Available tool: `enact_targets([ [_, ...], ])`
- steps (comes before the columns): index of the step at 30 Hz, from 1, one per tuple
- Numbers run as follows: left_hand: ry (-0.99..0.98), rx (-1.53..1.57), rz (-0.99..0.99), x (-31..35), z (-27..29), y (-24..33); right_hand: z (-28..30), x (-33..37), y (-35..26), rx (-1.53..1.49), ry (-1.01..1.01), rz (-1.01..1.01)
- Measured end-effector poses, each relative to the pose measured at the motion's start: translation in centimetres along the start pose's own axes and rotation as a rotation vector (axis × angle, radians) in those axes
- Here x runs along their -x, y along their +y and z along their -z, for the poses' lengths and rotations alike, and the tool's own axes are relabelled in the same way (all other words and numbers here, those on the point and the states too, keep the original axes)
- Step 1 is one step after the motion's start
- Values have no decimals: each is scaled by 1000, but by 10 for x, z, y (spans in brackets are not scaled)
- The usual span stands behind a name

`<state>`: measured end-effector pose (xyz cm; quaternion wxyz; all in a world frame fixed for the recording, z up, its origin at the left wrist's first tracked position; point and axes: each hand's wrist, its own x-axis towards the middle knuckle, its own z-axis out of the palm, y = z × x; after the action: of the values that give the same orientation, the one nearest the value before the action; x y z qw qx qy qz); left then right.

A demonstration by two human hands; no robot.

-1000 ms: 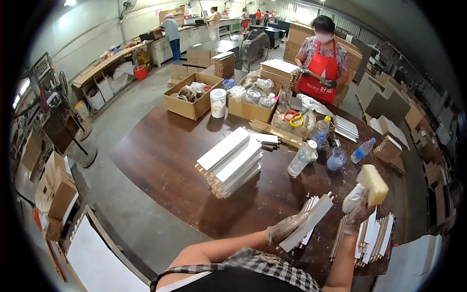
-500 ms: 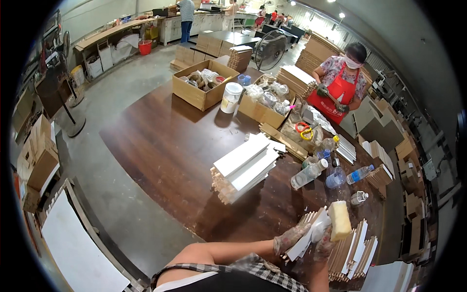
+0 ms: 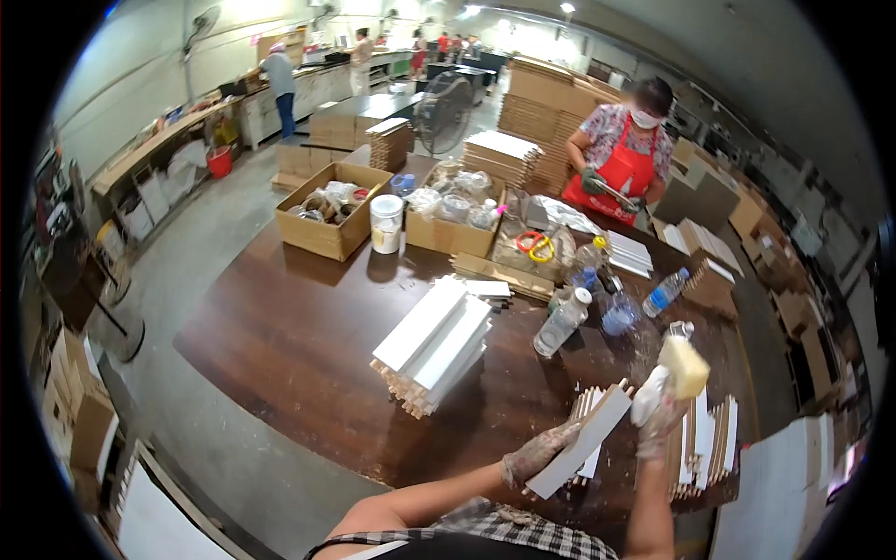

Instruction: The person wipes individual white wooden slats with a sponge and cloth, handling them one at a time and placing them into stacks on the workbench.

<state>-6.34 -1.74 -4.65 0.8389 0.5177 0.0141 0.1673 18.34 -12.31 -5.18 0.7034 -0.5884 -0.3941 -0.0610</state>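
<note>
My left hand (image 3: 539, 455), in a stained work glove, grips the near end of a white wooden strip (image 3: 586, 441) held at a slant. Beneath it lie more strips with pegs along their ends (image 3: 588, 403). My right hand (image 3: 661, 427), gloved too, is closed to the right of the strip and apart from it. A pale yellow sponge block (image 3: 686, 367) sticks out of its fingers, with a bunched white cloth (image 3: 651, 397) beside it. Under and beyond that hand rests another stack of white-faced strips (image 3: 707, 439). How the fingers hold sponge and cloth is partly hidden.
On the brown table (image 3: 280, 345) stand a stack of white strips (image 3: 434, 341), two cardboard boxes (image 3: 322, 233) (image 3: 453, 233), a white tub (image 3: 385, 224), plastic bottles (image 3: 563, 322) and scissors (image 3: 535, 246). Across it a co-worker in a red apron (image 3: 621, 177) holds a strip.
My right hand, with sponge and cloth, has moved off the strip toward the right. The strip in my left hand now shows more of its white face. The head view has shifted.
</note>
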Motion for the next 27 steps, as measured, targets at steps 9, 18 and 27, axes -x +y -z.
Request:
enact_targets([
  [9, 224, 602, 214, -10, -9, 37, 9, 24, -82, -769, -8, -760],
  [18, 279, -225, -37, -13, -26, 2, 16, 51, -109, 216, -555, 6],
  [27, 22, -39, 98, -18, -42, 10, 56, 0, -95, -200, -166, -430],
])
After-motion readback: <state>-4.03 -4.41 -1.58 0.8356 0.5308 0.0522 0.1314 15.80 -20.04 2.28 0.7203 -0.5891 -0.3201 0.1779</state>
